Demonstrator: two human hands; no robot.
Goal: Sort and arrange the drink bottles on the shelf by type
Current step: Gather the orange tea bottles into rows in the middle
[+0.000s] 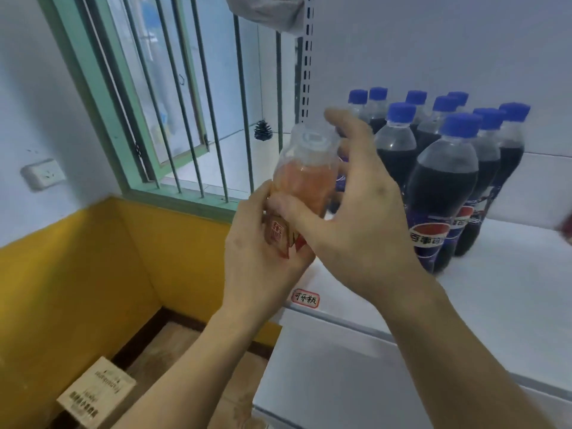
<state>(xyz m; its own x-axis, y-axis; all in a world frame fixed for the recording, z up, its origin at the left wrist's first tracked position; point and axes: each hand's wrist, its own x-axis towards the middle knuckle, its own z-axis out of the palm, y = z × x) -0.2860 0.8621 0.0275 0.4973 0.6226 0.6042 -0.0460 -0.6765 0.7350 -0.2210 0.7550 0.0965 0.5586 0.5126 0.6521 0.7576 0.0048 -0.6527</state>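
The orange drink bottle (pixel 305 174) is being held in the air just off the left end of the white shelf (pixel 501 292), upright with a slight tilt, its clear cap toward the camera. The left hand (pixel 263 243) is gripping its labelled lower body with curled fingers; the right hand (pixel 356 193) is lying against its right side, thumb pressing across the front and the remaining fingers spread loosely behind the neck. The step in hand appears to be a transfer or inspection of an odd-type bottle beside the cola bottles (pixel 442 187), which are standing grouped in rows on the shelf. The next move is likely calling for a placement away from that blue-capped group, since a red-bordered tag (pixel 305 298) on the shelf edge seems to be marking this section for cola. The bottle's base is hidden behind the left hand, its label is partly covered, and the picture is showing no destination spot. A red object (pixel 565 227) is cut off at the right edge and cannot be identified.
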